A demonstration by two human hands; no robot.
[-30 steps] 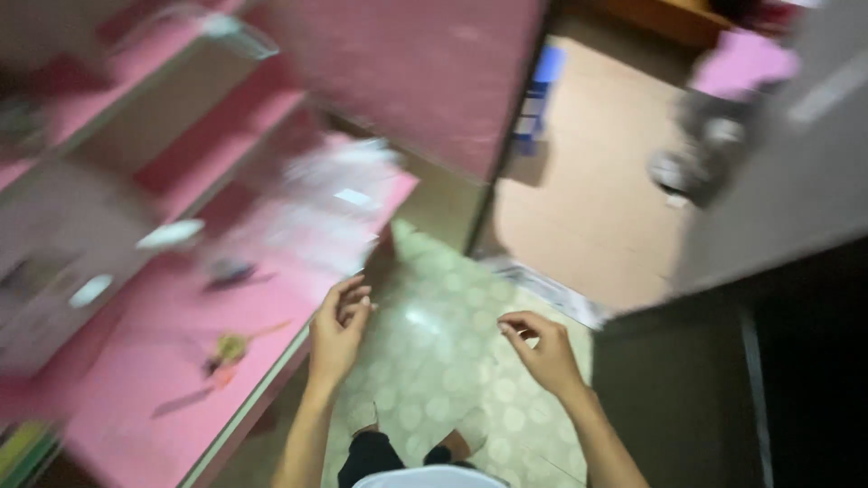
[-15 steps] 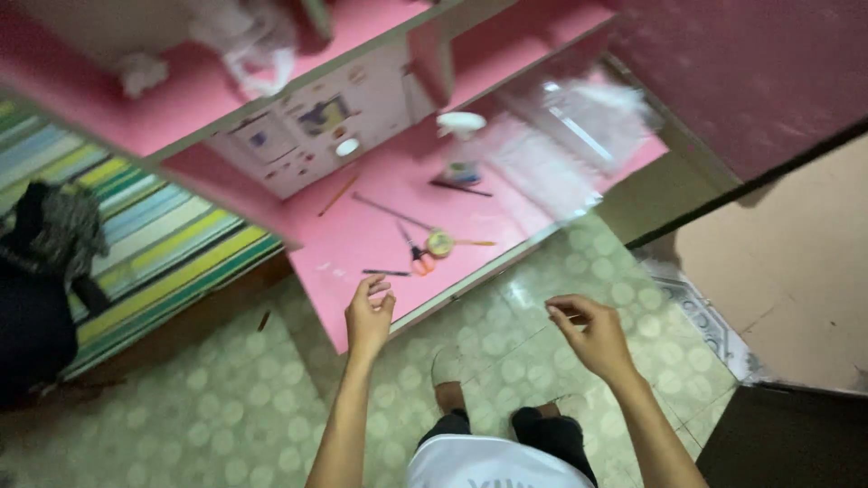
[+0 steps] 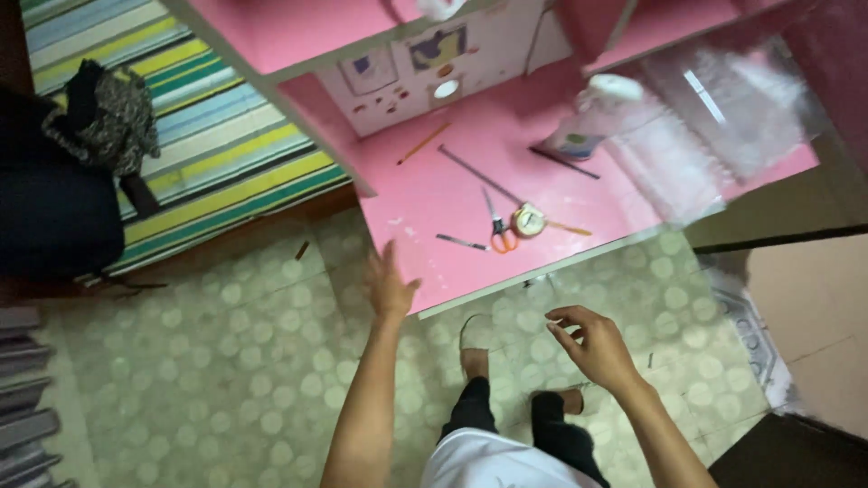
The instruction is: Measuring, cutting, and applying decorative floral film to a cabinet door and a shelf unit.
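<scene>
While both hands hover empty, left hand (image 3: 389, 285) is flat and open-fingered at the pink desk (image 3: 434, 194) front edge; right hand (image 3: 592, 343) loosely curled, holding nothing, off the edge at 4 o'clock. Orange-handled scissors (image 3: 497, 226) lie at 1 o'clock from left hand, touching a round tape roll (image 3: 529, 220), likely within reach for use.

Single head-worn view, looking steeply down, tilted, over pink desk (image 3: 470, 194) and tiled floor (image 3: 208, 361), arms close below.

Dim indoor light, soft motion blur, glare on clear plastic (image 3: 723, 117)
</scene>
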